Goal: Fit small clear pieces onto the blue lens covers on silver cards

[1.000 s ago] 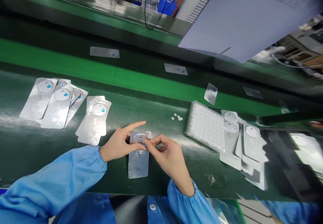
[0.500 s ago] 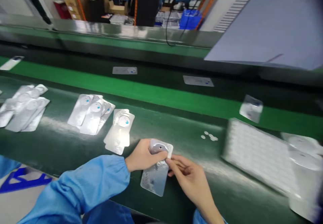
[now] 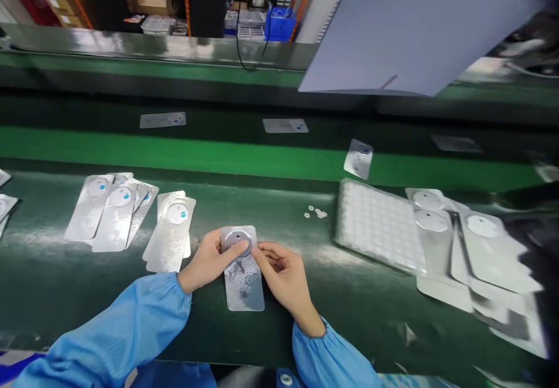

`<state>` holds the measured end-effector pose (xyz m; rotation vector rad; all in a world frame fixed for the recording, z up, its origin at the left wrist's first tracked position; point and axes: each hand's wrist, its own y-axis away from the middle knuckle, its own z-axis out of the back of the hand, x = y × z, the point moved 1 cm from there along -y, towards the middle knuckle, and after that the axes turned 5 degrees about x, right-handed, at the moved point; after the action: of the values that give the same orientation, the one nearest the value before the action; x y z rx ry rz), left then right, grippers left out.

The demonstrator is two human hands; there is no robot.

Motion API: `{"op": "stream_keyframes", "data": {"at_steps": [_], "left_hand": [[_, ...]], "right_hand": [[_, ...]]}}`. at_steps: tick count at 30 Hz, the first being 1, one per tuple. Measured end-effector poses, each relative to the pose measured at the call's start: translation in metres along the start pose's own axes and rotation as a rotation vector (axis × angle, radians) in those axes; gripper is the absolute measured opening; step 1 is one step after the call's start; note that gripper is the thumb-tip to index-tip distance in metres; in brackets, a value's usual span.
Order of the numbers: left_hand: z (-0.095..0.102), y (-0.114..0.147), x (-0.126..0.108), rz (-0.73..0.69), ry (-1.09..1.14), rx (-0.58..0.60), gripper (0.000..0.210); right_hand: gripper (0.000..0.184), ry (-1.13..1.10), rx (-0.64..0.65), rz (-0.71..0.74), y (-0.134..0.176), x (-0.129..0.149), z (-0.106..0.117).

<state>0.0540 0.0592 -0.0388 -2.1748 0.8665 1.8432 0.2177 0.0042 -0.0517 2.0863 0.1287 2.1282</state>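
Observation:
Near the front of the green work surface, a silvery rectangular plate point(image 3: 244, 289) shows a grey round recess with a small dark hole at its far end. My left hand point(image 3: 210, 264) grips its left edge, thumb laid over the recess. My right hand point(image 3: 285, 276) is closed in a pinch at the plate's right edge, beside the recess; what its fingertips hold, if anything, is hidden. Several small white discs point(image 3: 321, 214) lie right of my hands. To the left, a small stack of similar plates point(image 3: 168, 239) shows a white circle with a blue mark.
A clear tray with white rows of cells point(image 3: 379, 225) lies at the right, beside overlapping plates point(image 3: 493, 260). Another stack of plates point(image 3: 111, 222) lies left. Beyond the table edge runs a green strip point(image 3: 196, 148) with single plates point(image 3: 285, 126). A paper sheet point(image 3: 371, 38) hangs at upper right.
The view has swung right, so the table's things appear farther left and more plates show at the right. The plate now lies straighter, and my left thumb covers more of its recess.

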Motion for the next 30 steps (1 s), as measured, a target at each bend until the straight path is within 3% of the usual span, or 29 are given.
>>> {"op": "stream_keyframes", "data": {"at_steps": [3, 13, 25, 30], "left_hand": [[-0.001, 0.002, 0.002, -0.006, 0.006, 0.066, 0.036], [-0.001, 0.006, 0.006, 0.007, -0.224, 0.043, 0.039], [-0.001, 0.005, 0.001, 0.041, -0.184, 0.118, 0.042], [0.000, 0.007, 0.004, 0.057, -0.100, 0.052, 0.039]], "right_hand": [[0.037, 0.038, -0.014, 0.006, 0.000, 0.004, 0.001], [0.028, 0.126, 0.016, -0.022, 0.001, 0.016, 0.003], [0.027, 0.120, 0.027, -0.034, 0.001, 0.008, 0.003], [0.036, 0.005, 0.099, -0.063, -0.002, 0.005, 0.010]]}}
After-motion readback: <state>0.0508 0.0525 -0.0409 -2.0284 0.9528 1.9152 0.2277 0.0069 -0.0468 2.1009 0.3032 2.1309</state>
